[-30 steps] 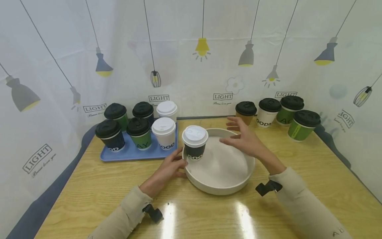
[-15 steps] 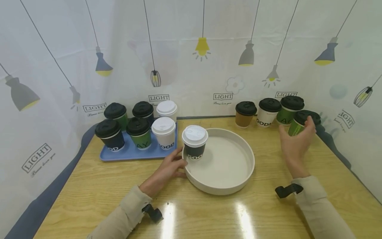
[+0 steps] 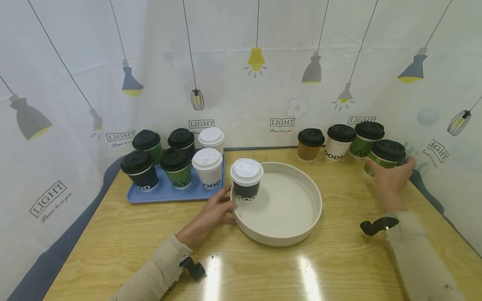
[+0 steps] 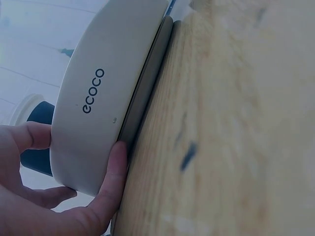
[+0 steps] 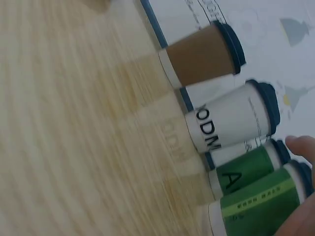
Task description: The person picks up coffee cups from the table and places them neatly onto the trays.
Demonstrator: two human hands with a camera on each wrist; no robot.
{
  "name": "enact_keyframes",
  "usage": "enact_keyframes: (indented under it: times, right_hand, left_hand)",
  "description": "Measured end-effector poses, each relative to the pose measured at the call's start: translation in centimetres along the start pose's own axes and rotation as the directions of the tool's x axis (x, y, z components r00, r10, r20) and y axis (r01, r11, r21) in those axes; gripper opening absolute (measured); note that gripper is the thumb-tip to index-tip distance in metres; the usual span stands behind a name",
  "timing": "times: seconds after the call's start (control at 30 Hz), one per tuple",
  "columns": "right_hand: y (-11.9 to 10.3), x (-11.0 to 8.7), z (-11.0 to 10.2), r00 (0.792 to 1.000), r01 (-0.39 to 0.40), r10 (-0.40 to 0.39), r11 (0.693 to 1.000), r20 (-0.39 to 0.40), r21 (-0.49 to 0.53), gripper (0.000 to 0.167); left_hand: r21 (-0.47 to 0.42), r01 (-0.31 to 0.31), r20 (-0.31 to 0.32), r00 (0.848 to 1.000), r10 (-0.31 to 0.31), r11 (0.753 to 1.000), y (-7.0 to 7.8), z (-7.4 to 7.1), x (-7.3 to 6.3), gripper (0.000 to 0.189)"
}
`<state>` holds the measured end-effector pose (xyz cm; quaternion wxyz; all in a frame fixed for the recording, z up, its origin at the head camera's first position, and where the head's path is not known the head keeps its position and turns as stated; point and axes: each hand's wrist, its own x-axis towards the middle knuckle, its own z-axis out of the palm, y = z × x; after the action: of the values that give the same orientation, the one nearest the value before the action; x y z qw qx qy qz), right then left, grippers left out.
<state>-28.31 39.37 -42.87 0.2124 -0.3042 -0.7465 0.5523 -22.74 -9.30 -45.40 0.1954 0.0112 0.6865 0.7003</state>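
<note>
My left hand (image 3: 212, 211) holds the left side of a round cream tray (image 3: 278, 240) marked "ecoco". In the left wrist view, one finger (image 4: 37, 135) lies at its upper rim and another digit at its bottom edge. Inside the tray, by that hand, stands a dark paper cup (image 3: 245, 190) with a white lid. At the far right, my right hand (image 3: 393, 182) is around a bright green paper cup (image 3: 373, 161) with a black lid, thumb on its left and fingers on its right. The right wrist view shows the same green cup (image 5: 261, 204) partly covered by the hand.
A blue tray (image 3: 150, 197) with several lidded cups stands left of the round tray. Along the back right are a brown cup (image 3: 308, 151), a white cup (image 3: 335, 149) and a darker green cup (image 3: 360, 146). A printed curtain (image 3: 233, 104) closes off the back.
My right hand has moved from above the round tray rightward to the bright green cup and now grasps it. The left hand and the round tray have stayed in place.
</note>
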Motion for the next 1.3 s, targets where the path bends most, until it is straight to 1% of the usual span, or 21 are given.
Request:
enact_keyframes:
  times: [0.1,0.2,0.27,0.4,0.43,0.5,0.6,0.67,0.7,0.8,0.87,1.0,1.1,1.17,1.3]
  right_hand:
    - [0.3,1.3,-0.3,0.999,-0.021,0.023,0.999,0.048,-0.036,0.125]
    - [0.8,2.6,-0.6,0.994,-0.019,0.023,0.999,0.106,-0.043,0.129]
    - [1.1,3.2,-0.7,0.989,-0.007,0.014,0.999,0.147,-0.048,0.130]
    - [1.8,4.4,-0.9,0.982,0.040,-0.026,0.997,0.187,-0.070,0.125]
    - [1.9,4.6,-1.0,0.982,0.057,-0.041,0.995,0.186,-0.079,0.122]
    - [2.1,5.3,-1.0,0.979,0.130,-0.120,0.990,0.168,-0.051,0.110]
    - [2.3,6.1,-1.1,0.962,0.227,-0.221,0.974,0.161,-0.017,0.086]
    - [2.4,6.5,-1.2,0.953,0.265,-0.261,0.964,0.153,-0.006,0.075]
    - [2.4,6.6,-1.3,0.953,0.267,-0.261,0.963,0.157,-0.021,0.074]
    - [2.4,6.6,-1.4,0.960,0.248,-0.233,0.965,0.154,-0.085,0.077]
    - [2.2,6.6,-1.4,0.958,0.254,-0.240,0.964,0.155,-0.074,0.077]
    - [2.0,6.5,-1.3,0.969,0.200,-0.186,0.977,0.160,-0.077,0.083]
    - [1.7,6.3,-1.1,0.975,0.156,-0.134,0.981,0.176,-0.117,0.090]
    - [1.6,6.1,-1.1,0.972,0.152,-0.123,0.979,0.203,-0.137,0.093]
    - [1.4,5.6,-0.8,0.961,0.158,-0.126,0.981,0.246,-0.112,0.092]
  left_hand:
    - [-0.002,0.001,-0.001,1.000,-0.001,1.000,-0.1,0.0,0.1,0.078]
    - [-0.001,0.008,-0.003,1.000,-0.008,1.000,-0.1,0.0,0.1,0.078]
    - [0.003,0.012,-0.003,1.000,-0.012,1.000,-0.1,0.0,0.1,0.078]
    - [0.016,0.024,-0.007,1.000,-0.024,1.000,0.0,0.0,0.1,0.079]
    - [0.017,0.027,-0.008,1.000,-0.027,0.999,0.0,0.0,0.1,0.079]
    - [0.017,0.029,-0.007,1.000,-0.029,0.999,0.0,0.0,0.0,0.080]
    - [0.014,0.029,-0.005,1.000,-0.029,0.999,0.1,0.1,-0.1,0.081]
    - [0.011,0.025,-0.005,1.000,-0.025,1.000,0.1,0.1,-0.1,0.081]
    - [0.011,0.022,-0.005,1.000,-0.022,1.000,0.1,0.1,-0.1,0.081]
    - [0.016,0.023,-0.007,1.000,-0.023,1.000,0.0,0.1,-0.1,0.081]
    - [0.016,0.025,-0.007,1.000,-0.025,1.000,0.0,0.0,0.0,0.081]
    - [0.011,0.016,-0.003,1.000,-0.016,1.000,0.0,0.0,-0.1,0.081]
    - [0.010,0.008,-0.004,1.000,-0.008,1.000,0.0,0.0,-0.1,0.081]
    - [0.009,0.008,-0.009,1.000,-0.008,1.000,0.0,0.0,0.0,0.081]
    - [0.008,0.010,-0.013,1.000,-0.010,1.000,0.1,0.0,-0.1,0.080]
